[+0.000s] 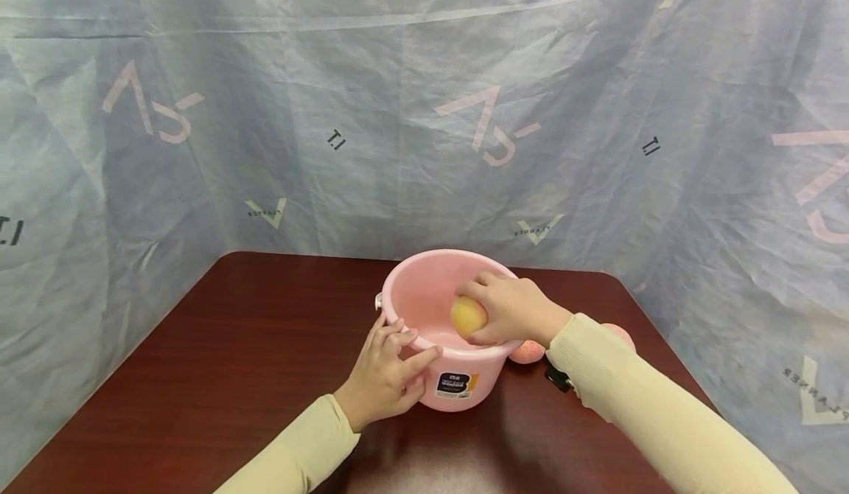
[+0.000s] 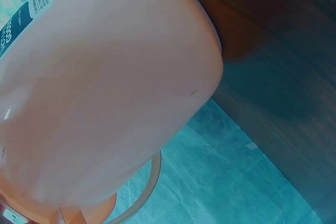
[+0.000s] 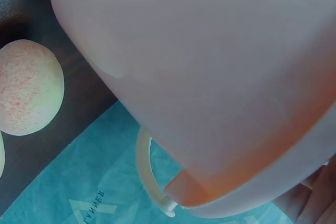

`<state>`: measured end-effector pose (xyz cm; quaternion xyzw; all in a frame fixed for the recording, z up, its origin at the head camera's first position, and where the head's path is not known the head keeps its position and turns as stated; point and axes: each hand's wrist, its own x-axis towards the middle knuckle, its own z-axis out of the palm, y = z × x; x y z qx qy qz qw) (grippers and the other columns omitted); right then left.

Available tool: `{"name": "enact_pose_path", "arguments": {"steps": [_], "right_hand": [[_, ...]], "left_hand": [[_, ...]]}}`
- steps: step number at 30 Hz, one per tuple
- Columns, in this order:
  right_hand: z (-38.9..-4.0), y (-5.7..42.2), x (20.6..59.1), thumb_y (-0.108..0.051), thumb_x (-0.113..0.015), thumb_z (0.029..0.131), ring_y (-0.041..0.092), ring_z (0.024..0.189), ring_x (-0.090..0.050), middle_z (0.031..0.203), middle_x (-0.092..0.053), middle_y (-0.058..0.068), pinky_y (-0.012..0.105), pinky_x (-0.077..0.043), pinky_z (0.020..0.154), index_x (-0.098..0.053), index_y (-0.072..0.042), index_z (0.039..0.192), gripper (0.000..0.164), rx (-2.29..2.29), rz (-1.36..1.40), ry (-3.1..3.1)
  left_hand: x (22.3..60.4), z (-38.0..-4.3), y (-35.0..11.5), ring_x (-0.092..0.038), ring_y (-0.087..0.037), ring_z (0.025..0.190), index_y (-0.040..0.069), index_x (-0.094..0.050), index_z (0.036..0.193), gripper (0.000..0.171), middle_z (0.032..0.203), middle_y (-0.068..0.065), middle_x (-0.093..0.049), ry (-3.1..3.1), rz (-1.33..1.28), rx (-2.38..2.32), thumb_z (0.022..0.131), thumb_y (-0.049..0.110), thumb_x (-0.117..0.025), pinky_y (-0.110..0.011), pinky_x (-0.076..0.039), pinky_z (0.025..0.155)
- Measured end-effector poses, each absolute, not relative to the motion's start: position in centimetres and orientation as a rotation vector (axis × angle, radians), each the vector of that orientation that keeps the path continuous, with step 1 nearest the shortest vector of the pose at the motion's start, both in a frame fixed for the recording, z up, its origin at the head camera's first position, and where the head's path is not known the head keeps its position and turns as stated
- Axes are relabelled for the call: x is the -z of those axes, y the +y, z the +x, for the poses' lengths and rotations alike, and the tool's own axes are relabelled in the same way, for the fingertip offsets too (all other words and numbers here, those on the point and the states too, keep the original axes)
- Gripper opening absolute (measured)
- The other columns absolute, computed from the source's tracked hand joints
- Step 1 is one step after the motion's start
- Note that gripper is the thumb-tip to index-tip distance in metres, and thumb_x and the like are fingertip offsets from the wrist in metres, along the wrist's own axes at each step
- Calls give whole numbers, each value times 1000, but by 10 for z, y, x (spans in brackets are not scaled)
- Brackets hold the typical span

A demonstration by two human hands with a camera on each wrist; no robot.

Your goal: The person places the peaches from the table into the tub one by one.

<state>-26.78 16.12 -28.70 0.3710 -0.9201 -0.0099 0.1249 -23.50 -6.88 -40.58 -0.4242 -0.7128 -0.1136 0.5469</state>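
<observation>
A pink plastic bucket [image 1: 477,382] with a dark label stands on the table. My left hand [image 1: 391,372] grips its near-left rim, with fingers over the edge and the thumb along the outside. Inside the bucket's mouth, my right hand [image 1: 511,308] holds a yellow round fruit [image 1: 468,316], possibly a peach, above the bucket floor. In the right wrist view the bucket wall [image 3: 184,61] hides that fruit, and part of the hand [image 3: 314,198] shows at the lower right. The left wrist view is mostly filled by the bucket's side [image 2: 115,87].
To the bucket's right lie a pink speckled round fruit [image 1: 527,352] and another pinkish one [image 1: 620,335], partly behind my right sleeve. The bucket's pale handle [image 3: 143,161] hangs off its side. A grey printed sheet [image 1: 398,110] encloses the dark red-brown table [image 1: 265,346].
</observation>
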Motion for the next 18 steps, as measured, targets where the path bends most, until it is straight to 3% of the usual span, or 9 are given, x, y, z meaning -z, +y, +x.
{"name": "enact_pose_path", "arguments": {"steps": [7, 18], "right_hand": [[-266, 166, 286, -31, -69, 82, 16, 77, -60, 103, -63, 3, 37, -49, 55, -65, -17, 113, 33, 51, 1026, -2697], [-265, 183, 284, -26, -69, 82, 28, 97, -59, 108, -63, 5, 43, -51, 71, -66, -14, 111, 32, 31, 999, -2633]], "left_hand": [[408, -233, -65, -48, -33, 99, 21, -64, 108, 32, 103, -12, -49, -1705, -1005, 273, 88, 22, -39, -60, -42, 86], [403, -236, -67, -48, -36, 97, 19, -64, 105, 33, 102, -14, -49, -1706, -1008, 307, 84, 18, -38, -60, -41, 85]]}}
